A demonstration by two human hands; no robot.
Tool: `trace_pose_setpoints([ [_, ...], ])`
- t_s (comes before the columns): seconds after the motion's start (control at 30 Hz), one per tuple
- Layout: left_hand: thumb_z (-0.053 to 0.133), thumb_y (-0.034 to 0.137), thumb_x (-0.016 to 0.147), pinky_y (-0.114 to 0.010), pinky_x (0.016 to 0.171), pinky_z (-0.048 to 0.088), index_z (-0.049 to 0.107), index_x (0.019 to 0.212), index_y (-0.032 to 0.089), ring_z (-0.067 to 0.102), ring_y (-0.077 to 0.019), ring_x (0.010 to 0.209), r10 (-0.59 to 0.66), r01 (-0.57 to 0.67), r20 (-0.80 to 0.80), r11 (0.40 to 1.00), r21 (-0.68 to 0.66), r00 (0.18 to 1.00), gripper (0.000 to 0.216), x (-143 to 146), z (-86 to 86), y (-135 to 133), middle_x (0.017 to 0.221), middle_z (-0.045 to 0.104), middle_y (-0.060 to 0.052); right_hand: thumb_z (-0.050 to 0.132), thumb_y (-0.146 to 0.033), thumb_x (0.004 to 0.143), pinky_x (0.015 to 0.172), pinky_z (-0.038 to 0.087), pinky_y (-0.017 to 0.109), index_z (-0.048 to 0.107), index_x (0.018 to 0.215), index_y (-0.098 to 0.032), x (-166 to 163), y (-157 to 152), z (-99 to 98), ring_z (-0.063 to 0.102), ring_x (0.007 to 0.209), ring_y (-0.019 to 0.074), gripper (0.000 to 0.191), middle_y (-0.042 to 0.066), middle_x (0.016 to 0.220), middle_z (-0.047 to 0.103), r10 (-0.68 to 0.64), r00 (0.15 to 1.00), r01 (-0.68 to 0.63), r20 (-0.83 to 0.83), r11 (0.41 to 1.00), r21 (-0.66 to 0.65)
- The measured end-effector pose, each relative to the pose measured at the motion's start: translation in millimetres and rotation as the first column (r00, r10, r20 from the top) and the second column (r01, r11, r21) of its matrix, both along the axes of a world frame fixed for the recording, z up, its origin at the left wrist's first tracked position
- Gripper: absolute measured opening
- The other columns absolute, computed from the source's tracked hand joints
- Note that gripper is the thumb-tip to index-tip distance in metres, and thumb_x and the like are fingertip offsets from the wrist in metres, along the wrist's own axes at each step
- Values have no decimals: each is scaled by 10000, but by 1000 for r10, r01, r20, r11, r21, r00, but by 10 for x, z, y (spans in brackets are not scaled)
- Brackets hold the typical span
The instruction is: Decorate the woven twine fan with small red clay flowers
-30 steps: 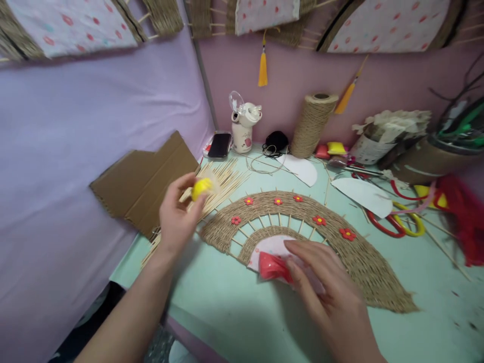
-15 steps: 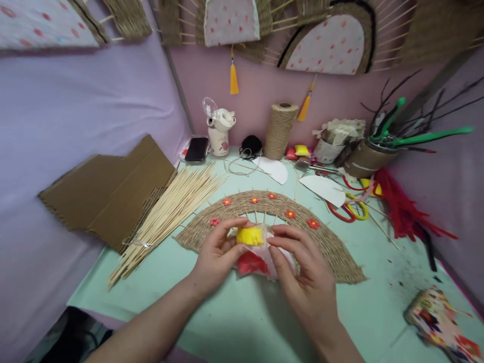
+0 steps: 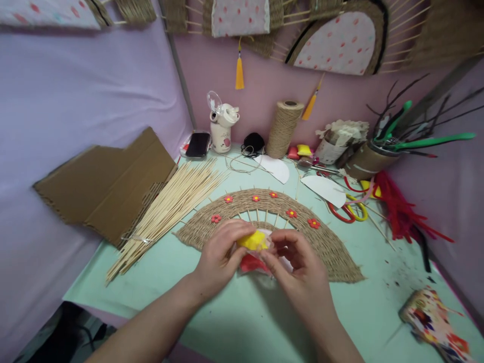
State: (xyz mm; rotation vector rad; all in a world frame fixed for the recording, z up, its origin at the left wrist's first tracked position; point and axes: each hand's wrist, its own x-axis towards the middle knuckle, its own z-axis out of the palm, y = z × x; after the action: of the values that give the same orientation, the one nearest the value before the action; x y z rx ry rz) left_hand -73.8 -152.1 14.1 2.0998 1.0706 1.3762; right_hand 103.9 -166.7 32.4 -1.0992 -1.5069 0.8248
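My left hand [image 3: 221, 254] is closed around a yellow lump of modelling clay [image 3: 251, 241] in a clear plastic wrapper. The fingertips of my right hand [image 3: 300, 267] pinch the wrapper's right end. Just below the yellow clay, a red piece [image 3: 254, 263] shows through clear plastic; whether it is in the same wrapper I cannot tell. Behind both hands lies a fan-shaped twine weaving [image 3: 333, 252] on thin sticks, with several red flowers [image 3: 291, 214] with yellow centres along its band. My hands cover its lower middle.
Left of the weaving lie a bundle of thin sticks [image 3: 166, 217] and brown cardboard [image 3: 106, 186]. A twine spool [image 3: 284, 131], white cup [image 3: 220, 136] and phone [image 3: 198, 144] stand or lie behind. On the right are scissors [image 3: 357, 210], white paper [image 3: 324, 190] and red strips [image 3: 401, 212].
My right fingers have moved slightly left, closer to the yellow clay, at the wrapper's end. The yellow clay has tilted, and my left fingers now cover more of its top. The view has shifted slightly.
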Motion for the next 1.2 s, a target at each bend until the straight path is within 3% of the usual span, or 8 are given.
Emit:
trace_pose_setpoints([
  [0.2,575,54,838,-387,915,538,594,1163,271,620,-202,1065,50,-47,28,994,-102,998,392,15,3,-14,1091,678,-56,611,-112,876,749,560,266,635,862,-217,6,-5,46,630,885,145,108,42,939,601,-86,967,21,242,966,258],
  [0.33,597,59,839,-368,939,519,592,1154,268,621,-191,1057,38,-38,12,998,-51,999,378,11,13,-13,1067,685,-48,593,-80,880,764,571,267,673,963,-221,8,-17,46,641,897,144,182,52,985,601,-174,945,82,278,946,315],
  [0.47,599,77,849,-363,944,512,584,1164,254,622,-189,1051,47,-48,-36,999,-14,998,361,6,6,-2,1065,688,-50,593,-69,876,720,580,270,681,1031,-226,11,-9,11,640,879,144,237,64,1045,592,-157,943,38,295,928,371],
  [0.63,571,52,851,-367,956,506,576,1163,232,617,-187,1056,71,-66,-77,995,68,994,360,8,-15,7,1061,689,-59,640,-133,868,670,580,279,693,1005,-199,13,0,-45,603,781,135,161,88,1083,604,-218,902,79,372,932,353],
  [0.83,546,30,854,-376,952,511,568,1174,218,621,-184,1042,76,-61,-96,987,147,992,372,40,24,-11,1037,694,-65,622,-141,877,715,586,266,667,983,-199,2,-9,-58,645,953,169,130,89,1085,625,-165,940,80,299,958,276],
  [1.2,578,10,837,-333,966,502,600,1085,181,619,-160,1042,57,-36,-106,981,189,993,302,110,33,-44,1019,707,-73,604,-129,813,822,567,394,571,881,-207,-54,11,-144,644,1014,222,109,126,1185,647,-281,889,156,362,928,337],
])
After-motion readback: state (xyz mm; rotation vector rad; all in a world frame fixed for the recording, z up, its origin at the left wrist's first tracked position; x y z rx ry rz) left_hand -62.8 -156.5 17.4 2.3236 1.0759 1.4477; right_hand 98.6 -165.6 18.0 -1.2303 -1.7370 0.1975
